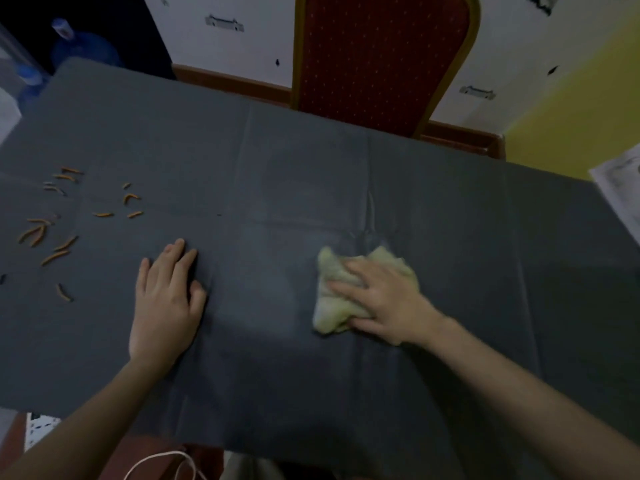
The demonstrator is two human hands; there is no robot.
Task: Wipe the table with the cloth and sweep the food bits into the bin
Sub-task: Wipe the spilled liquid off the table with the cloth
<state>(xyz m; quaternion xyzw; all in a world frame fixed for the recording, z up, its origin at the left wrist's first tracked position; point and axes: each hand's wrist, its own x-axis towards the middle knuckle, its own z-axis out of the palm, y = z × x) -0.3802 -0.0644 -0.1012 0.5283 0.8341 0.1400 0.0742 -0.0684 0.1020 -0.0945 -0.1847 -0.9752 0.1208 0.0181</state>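
Note:
A table covered with a dark grey cloth (311, 174) fills the view. My right hand (384, 299) presses flat on a crumpled pale yellow cloth (332, 306) right of the table's centre, fingers spread over it. My left hand (166, 299) lies flat and empty on the table, left of centre. Several thin orange food bits (52, 233) lie scattered near the left edge, apart from both hands. No bin is in view.
A red chair with a gold frame (381, 53) stands at the table's far side. Blue water bottles (83, 46) are at the far left on the floor. A white object (620, 181) sits at the right edge. A white cord (156, 462) hangs near the front edge.

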